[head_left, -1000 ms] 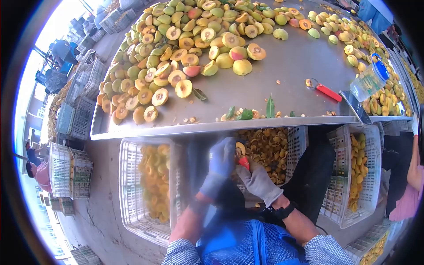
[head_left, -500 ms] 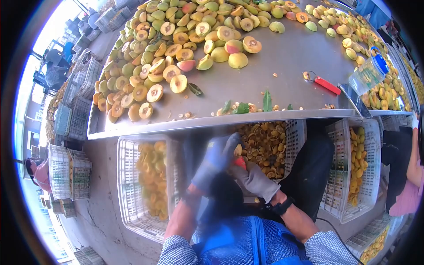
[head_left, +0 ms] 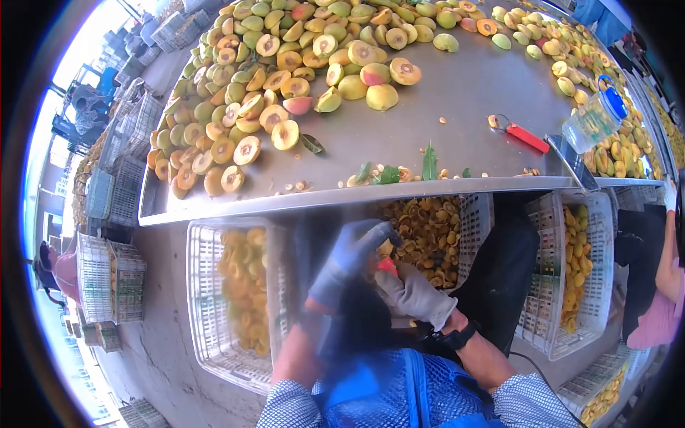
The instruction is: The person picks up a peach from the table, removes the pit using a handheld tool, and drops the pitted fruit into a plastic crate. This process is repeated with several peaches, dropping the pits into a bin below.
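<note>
My left hand (head_left: 347,260), in a blue-grey glove with dark fingertips, is curled around a yellow fruit half (head_left: 386,249) above a crate. The fruit is small in view and partly hidden by the fingers. Close against it, my right hand (head_left: 417,292), in a pale grey glove, is closed on a red-handled tool (head_left: 386,265). Only a short red part of that tool shows; its working end is hidden. Under both hands stands a crate (head_left: 479,221) full of brownish-yellow fruit scraps.
Halved fruit (head_left: 285,134) is heaped on the metal table (head_left: 471,93). A red-handled loop tool (head_left: 526,137), a phone (head_left: 572,162) and a blue-lidded jar (head_left: 592,125) lie at its right. Crates of fruit stand left (head_left: 275,285) and right (head_left: 603,264). Another person's arm (head_left: 669,264) shows far right.
My left hand has shifted slightly, and its fingers stand a little farther from my right hand. The right hand keeps the red-handled tool. The view has moved slightly.
</note>
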### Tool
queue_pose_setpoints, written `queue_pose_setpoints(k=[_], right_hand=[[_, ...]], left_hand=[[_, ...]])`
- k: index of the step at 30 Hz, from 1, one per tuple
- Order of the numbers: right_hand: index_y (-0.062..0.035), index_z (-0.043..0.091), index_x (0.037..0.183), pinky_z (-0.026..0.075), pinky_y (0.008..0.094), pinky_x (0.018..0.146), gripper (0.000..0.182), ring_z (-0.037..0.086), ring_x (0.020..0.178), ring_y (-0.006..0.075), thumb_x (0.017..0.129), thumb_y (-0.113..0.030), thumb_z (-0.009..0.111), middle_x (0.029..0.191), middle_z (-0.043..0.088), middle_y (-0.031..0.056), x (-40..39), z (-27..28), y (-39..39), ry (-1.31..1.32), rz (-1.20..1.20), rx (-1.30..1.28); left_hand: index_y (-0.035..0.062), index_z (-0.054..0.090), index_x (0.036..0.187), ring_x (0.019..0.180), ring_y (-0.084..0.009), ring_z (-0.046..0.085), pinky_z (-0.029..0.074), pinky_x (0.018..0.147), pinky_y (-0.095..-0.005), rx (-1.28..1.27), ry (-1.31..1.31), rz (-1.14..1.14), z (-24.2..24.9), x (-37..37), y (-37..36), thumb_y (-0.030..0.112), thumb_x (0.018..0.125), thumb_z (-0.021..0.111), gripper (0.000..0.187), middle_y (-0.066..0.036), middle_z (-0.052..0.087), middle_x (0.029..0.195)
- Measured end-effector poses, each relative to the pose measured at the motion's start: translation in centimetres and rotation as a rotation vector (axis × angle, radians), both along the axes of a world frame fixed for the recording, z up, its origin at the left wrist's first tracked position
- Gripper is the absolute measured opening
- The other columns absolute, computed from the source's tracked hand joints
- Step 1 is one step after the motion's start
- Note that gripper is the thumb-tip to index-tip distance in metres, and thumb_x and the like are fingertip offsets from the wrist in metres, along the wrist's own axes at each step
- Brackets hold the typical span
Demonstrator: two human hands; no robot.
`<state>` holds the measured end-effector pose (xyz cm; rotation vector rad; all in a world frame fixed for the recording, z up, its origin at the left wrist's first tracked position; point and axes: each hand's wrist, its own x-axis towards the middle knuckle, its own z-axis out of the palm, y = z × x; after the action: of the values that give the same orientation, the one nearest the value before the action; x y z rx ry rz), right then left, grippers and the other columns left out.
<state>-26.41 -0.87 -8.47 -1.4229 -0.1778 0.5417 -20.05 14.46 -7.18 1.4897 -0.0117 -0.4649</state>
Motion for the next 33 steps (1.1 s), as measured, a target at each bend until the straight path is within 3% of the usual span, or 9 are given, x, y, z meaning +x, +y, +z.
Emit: queue_pose_setpoints(k=[2, 7, 11, 14, 16, 18, 23, 29, 33], right_hand=[[-0.0106, 0.050, 0.089, 0.023, 0.0226, 0.039, 0.036, 0.032, 0.045, 0.0040, 0.097, -0.046, 0.050, 0.061, 0.037, -0.0073, -0.3, 2.6, -0.1, 0.468, 0.008, 0.153], [-0.0104, 0.048, 0.088, 0.023, 0.0222, 0.039, 0.039, 0.033, 0.045, 0.0035, 0.096, -0.049, 0.050, 0.060, 0.037, -0.0072, -0.3, 2.6, 0.0, 0.556, 0.031, 0.251], [-0.0099, 0.047, 0.088, 0.022, 0.0225, 0.037, 0.040, 0.030, 0.041, 0.0043, 0.096, -0.049, 0.050, 0.057, 0.035, -0.0066, 0.3, 2.1, 0.0, 0.481, 0.086, 0.209], [-0.0096, 0.047, 0.087, 0.022, 0.0230, 0.036, 0.040, 0.030, 0.039, 0.0049, 0.096, -0.048, 0.049, 0.055, 0.034, -0.0063, -0.1, 3.8, -0.4, 0.619, 0.082, 0.268], [-0.0094, 0.047, 0.086, 0.022, 0.0231, 0.036, 0.040, 0.030, 0.039, 0.0051, 0.097, -0.048, 0.048, 0.055, 0.034, -0.0063, -0.7, 3.5, -0.3, 0.684, 0.069, 0.288], [-0.0091, 0.047, 0.085, 0.023, 0.0232, 0.036, 0.041, 0.031, 0.039, 0.0053, 0.097, -0.048, 0.047, 0.054, 0.033, -0.0063, -0.8, 3.5, -0.2, 0.743, 0.045, 0.313], [-0.0095, 0.046, 0.082, 0.024, 0.0239, 0.036, 0.040, 0.030, 0.038, 0.0061, 0.099, -0.046, 0.044, 0.052, 0.032, -0.0060, -0.3, 4.4, -0.1, 0.719, 0.037, 0.296], [-0.0106, 0.045, 0.079, 0.024, 0.0253, 0.037, 0.044, 0.030, 0.037, 0.0070, 0.099, -0.050, 0.042, 0.051, 0.031, -0.0062, -1.0, 4.0, -0.4, 0.693, 0.138, 0.358], [-0.0118, 0.044, 0.078, 0.024, 0.0256, 0.038, 0.044, 0.029, 0.036, 0.0071, 0.098, -0.050, 0.042, 0.050, 0.031, -0.0062, -1.4, 3.4, -0.7, 0.751, 0.165, 0.532]], left_hand=[[-0.0005, 0.068, 0.088, 0.058, -0.0059, 0.047, 0.039, 0.053, -0.0224, 0.045, -0.007, -0.037, 1.6, 0.1, -0.2, 0.031, 0.093, 0.059, 0.033, 0.002, 0.057, 0.068], [-0.0047, 0.066, 0.093, 0.077, -0.0097, 0.058, 0.048, 0.071, -0.0251, 0.165, -0.275, 0.015, 1.8, -0.5, -0.7, 0.014, 0.091, 0.060, 0.020, -0.004, 0.065, 0.082], [-0.0052, 0.065, 0.093, 0.077, -0.0099, 0.058, 0.048, 0.070, -0.0249, 0.207, -0.431, 0.263, 0.6, -1.3, -1.4, 0.014, 0.091, 0.059, 0.021, -0.004, 0.065, 0.082], [-0.0049, 0.066, 0.093, 0.076, -0.0094, 0.057, 0.048, 0.069, -0.0247, 0.132, -0.270, 0.091, 1.7, -0.6, -0.5, 0.017, 0.091, 0.060, 0.022, -0.003, 0.065, 0.080], [-0.0052, 0.065, 0.093, 0.074, -0.0089, 0.056, 0.047, 0.068, -0.0244, 0.207, 0.090, -0.142, 2.4, 0.0, 0.1, 0.017, 0.091, 0.060, 0.023, -0.003, 0.064, 0.079], [-0.0044, 0.066, 0.092, 0.070, -0.0078, 0.055, 0.046, 0.065, -0.0231, 0.211, 0.065, -0.181, 2.3, 0.1, -0.1, 0.016, 0.090, 0.060, 0.021, -0.002, 0.064, 0.078], [-0.0030, 0.066, 0.088, 0.064, -0.0066, 0.052, 0.042, 0.058, -0.0205, 0.172, -0.559, 0.230, -0.1, -0.9, -2.1, 0.013, 0.088, 0.058, 0.017, -0.002, 0.064, 0.075], [-0.0055, 0.067, 0.087, 0.078, -0.0138, 0.060, 0.048, 0.071, -0.0283, -0.021, -0.064, -0.203, 1.5, 0.1, 0.2, 0.020, 0.088, 0.059, 0.027, -0.009, 0.067, 0.080], [-0.0052, 0.067, 0.085, 0.079, -0.0142, 0.060, 0.048, 0.074, -0.0287, -0.152, 0.003, -0.317, 0.7, 0.8, 0.3, 0.027, 0.089, 0.059, 0.033, -0.009, 0.067, 0.080]])
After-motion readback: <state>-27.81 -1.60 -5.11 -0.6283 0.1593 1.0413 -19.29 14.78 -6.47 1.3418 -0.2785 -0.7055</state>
